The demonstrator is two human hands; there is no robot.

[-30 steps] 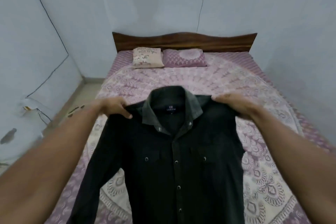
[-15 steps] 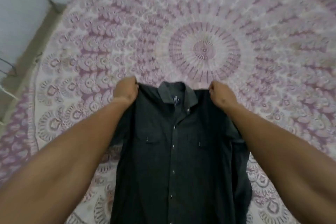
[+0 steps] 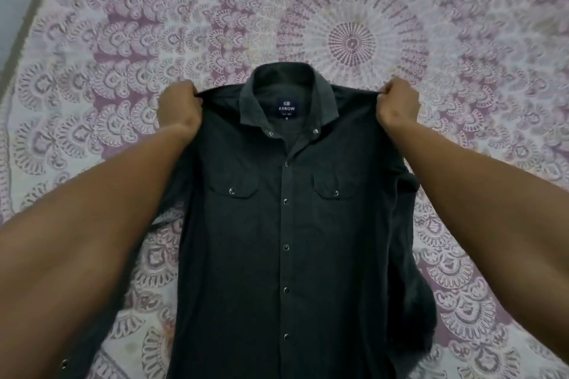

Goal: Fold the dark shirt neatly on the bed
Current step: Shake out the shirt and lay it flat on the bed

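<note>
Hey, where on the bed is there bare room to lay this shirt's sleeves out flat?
Bare bedspread lies open outside the left hand, and more beyond the right hand. Above the collar is free too. It is crowded by the right sleeve, bunched against the dark shirt.

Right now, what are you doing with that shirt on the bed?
A person is laying a dark shirt out on the patterned bedspread, front side up and buttoned. The left hand pinches one shoulder and the right hand pinches the other, holding the top edge stretched. No fold has been made yet, and one sleeve lies bunched along the side.
</note>
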